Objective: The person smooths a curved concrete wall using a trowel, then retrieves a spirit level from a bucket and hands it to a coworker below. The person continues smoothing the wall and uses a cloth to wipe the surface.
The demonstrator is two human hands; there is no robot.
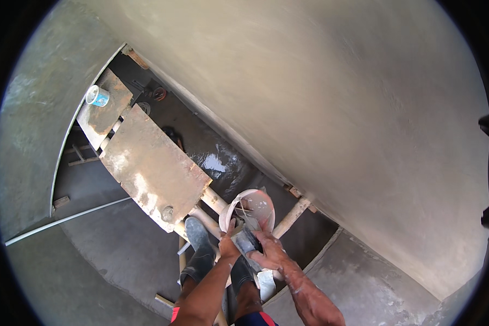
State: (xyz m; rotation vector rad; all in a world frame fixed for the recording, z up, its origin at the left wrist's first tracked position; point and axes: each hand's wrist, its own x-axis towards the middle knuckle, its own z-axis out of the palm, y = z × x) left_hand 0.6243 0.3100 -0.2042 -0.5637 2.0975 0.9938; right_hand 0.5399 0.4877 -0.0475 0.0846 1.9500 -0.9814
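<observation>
My right hand (pixel 270 251) is wrapped round the dark handle of a flat plastering trowel (pixel 241 242), its grey blade tilted at the near rim of a white bucket (pixel 223 218). Close on the left, my left hand (pixel 230 245) is bent against the trowel's edge and the bucket. What its fingers hold is hidden from me. The bucket's inner wall is smeared with pale grey material, and part of its inside is covered by my hands and the trowel. My right forearm is spattered with the same pale stuff.
I stand in rubber boots (pixel 198 239) on round poles (pixel 292 216) high above a wet floor (pixel 214 163). A stained board (pixel 155 163) lies ahead on the left, with a smaller board (pixel 107 103) bearing a blue-white can (pixel 97 96) beyond. A smooth plastered wall (pixel 331 103) rises at right.
</observation>
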